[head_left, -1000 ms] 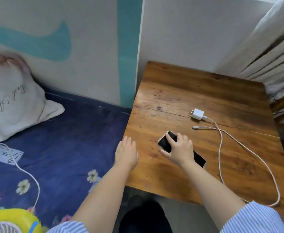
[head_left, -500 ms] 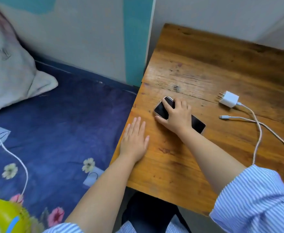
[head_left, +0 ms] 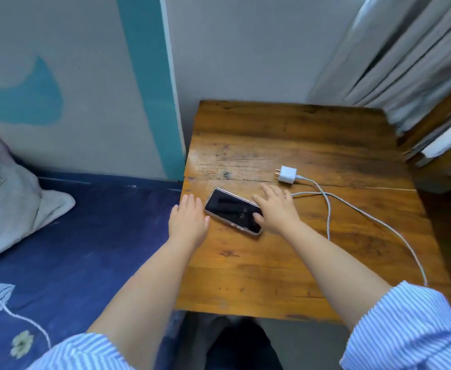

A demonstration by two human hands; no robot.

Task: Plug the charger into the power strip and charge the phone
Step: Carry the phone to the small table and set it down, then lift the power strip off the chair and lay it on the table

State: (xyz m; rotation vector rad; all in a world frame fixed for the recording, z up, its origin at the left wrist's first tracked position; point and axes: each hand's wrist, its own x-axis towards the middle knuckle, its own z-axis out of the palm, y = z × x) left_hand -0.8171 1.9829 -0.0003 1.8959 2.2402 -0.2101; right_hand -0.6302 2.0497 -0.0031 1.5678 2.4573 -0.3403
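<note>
The phone (head_left: 233, 210) lay flat, screen up, near the left edge of the wooden table (head_left: 285, 276). The right hand (head_left: 276, 209) was spread open, thumb resting on the phone's near end, gripping nothing. The left hand (head_left: 188, 218) lay flat and empty just beside the phone's far end. The charger (head_left: 287, 175) sat beyond the right hand, prongs pointing left, untouched; its cable (head_left: 352, 209) looped across the table, the free connector end appearing to lie by the right fingers. No power strip was in view. Recommendation: take the charger by its body, keep fingers clear of the prongs, and locate the strip first.
</note>
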